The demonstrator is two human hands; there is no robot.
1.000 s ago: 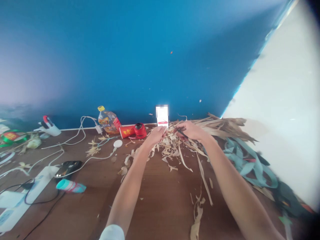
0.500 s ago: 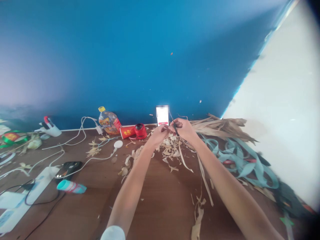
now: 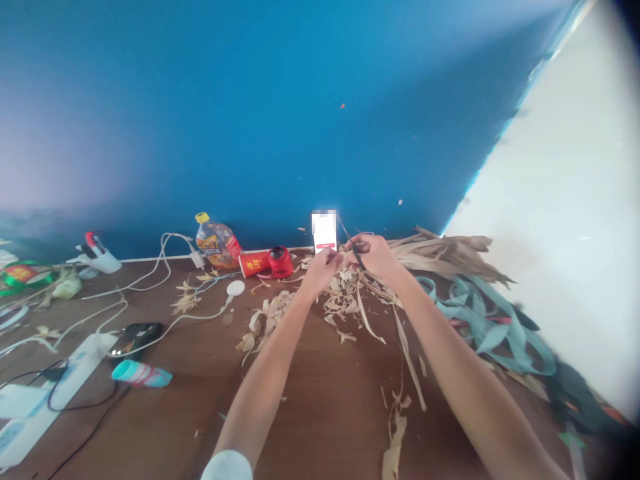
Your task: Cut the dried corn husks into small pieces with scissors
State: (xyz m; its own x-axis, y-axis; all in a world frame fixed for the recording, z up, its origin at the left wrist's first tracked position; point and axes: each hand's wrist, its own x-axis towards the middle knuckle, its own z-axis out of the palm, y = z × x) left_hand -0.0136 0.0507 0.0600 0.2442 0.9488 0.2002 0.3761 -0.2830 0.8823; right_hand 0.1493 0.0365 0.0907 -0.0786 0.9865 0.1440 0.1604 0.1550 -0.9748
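Observation:
My right hand [image 3: 373, 253] is closed around a slim dark tool [image 3: 355, 252] whose thin point slants up and to the left. I cannot tell whether it is tweezers or scissors. Just left of it, my left hand [image 3: 323, 267] is pinched, with its fingertips near the tool. Whatever sits between those fingers is too small to make out. Under both hands lies a heap of pale dry husk scraps [image 3: 345, 287]. A lit phone [image 3: 325, 233] stands upright right behind the left fingertips.
Dried husks [image 3: 450, 257] and tangled pale green ribbon [image 3: 500, 327] lie on the right. To the left are a red paper cup [image 3: 254, 265], a red roll [image 3: 280, 262], a yellow-capped bottle [image 3: 216, 241], a turquoise tube [image 3: 143, 374] and a power strip [image 3: 60, 400]. A blue wall [image 3: 250, 120] rises behind.
My right hand has shifted slightly right, and the dark tool now leans more to the left. A small gap has opened between my hands. The surrounding items stay put.

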